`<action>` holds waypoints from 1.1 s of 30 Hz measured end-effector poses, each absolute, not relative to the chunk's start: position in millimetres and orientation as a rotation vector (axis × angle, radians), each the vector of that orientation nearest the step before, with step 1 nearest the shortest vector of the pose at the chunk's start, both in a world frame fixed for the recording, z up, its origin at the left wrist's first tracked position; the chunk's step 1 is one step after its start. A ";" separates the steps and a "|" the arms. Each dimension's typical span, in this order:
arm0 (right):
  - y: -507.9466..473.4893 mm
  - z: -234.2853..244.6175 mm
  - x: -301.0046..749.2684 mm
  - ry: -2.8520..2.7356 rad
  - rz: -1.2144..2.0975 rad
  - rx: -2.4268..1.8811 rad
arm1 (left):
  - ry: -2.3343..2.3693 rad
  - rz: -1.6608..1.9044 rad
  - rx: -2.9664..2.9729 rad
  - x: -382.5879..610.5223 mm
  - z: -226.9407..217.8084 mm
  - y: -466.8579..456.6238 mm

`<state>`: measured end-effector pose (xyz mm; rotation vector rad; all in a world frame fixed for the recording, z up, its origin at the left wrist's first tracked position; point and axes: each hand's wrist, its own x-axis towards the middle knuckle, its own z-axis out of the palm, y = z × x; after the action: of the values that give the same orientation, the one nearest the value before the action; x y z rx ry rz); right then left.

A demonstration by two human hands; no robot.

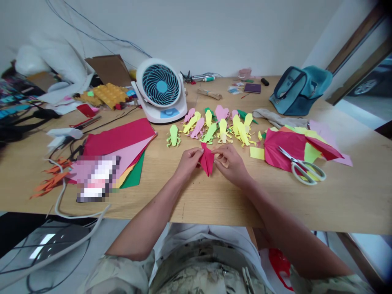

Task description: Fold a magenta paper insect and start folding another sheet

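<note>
Camera: one head-worn view, no second view.
Direction: forward and down across the table [214, 204] toward the far wall.
Nearness: close above the near table edge; forearms fill the foreground.

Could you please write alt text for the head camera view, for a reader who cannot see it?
The left hand and right hand hold a folded red paper piece on a wooden table, before paper insects, a fan and scissors.

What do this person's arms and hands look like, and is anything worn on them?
The left hand and right hand are bare: no gloves, rings or watch show. Forearms are uncovered; mottled green-beige camouflage sleeves begin near the elbows.
</note>
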<state>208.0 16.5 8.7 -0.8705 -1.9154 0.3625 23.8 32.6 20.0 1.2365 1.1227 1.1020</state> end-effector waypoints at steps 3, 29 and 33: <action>15.4 9.6 207.2 -1.929 0.370 -0.849 | 1.140 1.096 1.294 23.1 17.4 33.3; -53.3 -3.9 225.9 -2.256 0.173 -1.099 | 0.849 0.658 2.345 -12.0 19.1 -42.0; -66.4 -3.9 229.7 -2.321 0.178 -1.119 | 0.918 0.567 2.432 -11.1 11.8 -45.9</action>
<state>229.7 -66.4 -3.9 -1.1193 -2.3207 0.1782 -11.1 -45.9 11.8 2.4318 0.9178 0.5669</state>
